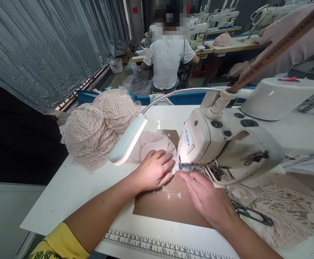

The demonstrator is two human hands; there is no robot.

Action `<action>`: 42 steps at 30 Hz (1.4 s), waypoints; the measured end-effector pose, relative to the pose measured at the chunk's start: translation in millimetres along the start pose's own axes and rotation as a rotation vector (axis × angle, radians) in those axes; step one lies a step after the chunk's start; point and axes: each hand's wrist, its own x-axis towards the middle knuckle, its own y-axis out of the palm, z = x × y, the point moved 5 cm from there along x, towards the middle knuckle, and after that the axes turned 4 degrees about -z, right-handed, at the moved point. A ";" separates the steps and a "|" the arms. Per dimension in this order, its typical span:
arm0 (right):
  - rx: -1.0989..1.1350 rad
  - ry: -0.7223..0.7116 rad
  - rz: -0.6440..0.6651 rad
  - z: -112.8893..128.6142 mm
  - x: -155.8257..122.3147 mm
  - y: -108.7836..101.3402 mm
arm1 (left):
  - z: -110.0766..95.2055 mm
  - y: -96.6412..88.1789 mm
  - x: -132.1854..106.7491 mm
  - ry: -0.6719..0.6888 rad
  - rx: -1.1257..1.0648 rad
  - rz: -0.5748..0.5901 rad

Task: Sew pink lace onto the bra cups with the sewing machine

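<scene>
On a sewing machine (200,140), a pale pink lace piece with a smooth rounded cup (148,146) lies to the left of the needle area. My left hand (155,171) rests on this lace piece, palm down, its fingers stretched flat toward the presser foot (185,167). Right in front of the foot, my right hand (208,196) has its fingers drawn together, with the fingertips at the fabric's edge. What they pinch, if anything, is too small to make out. Beneath both hands is a brown sheet (170,205) with shiny tape on it.
A lamp (128,140) on a bent metal neck hangs over the table's left part. Lace pieces are heaped (100,122) behind it. More lace (289,208) and a dark slotted tool (254,214) lie at right. A ruler strip (157,246) runs along the front; a seated person (167,61) works ahead.
</scene>
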 end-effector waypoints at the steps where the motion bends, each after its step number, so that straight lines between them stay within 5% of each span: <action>1: 0.002 0.003 0.000 -0.2 -0.1 0.6 | 0.1 -0.6 0.0 -0.016 0.022 0.014; 8: 0.063 0.039 0.019 -5.3 -2.8 5.7 | -7.1 -14.3 -3.7 -0.120 0.140 0.189; 14: 0.105 0.022 0.009 -5.8 -2.5 0.2 | -14.7 -26.3 -8.3 -0.135 0.010 0.325; 23: 0.149 0.014 0.052 -4.5 -3.1 1.1 | -35.5 -19.1 -12.3 0.038 -0.054 0.290; 32: 0.277 -0.023 0.100 4.8 1.3 -1.7 | -14.1 -16.1 -8.1 -0.088 -0.457 0.240; 42: 0.375 -0.115 0.022 11.4 -4.8 -11.5 | -23.2 -11.6 -10.0 0.021 -0.343 0.152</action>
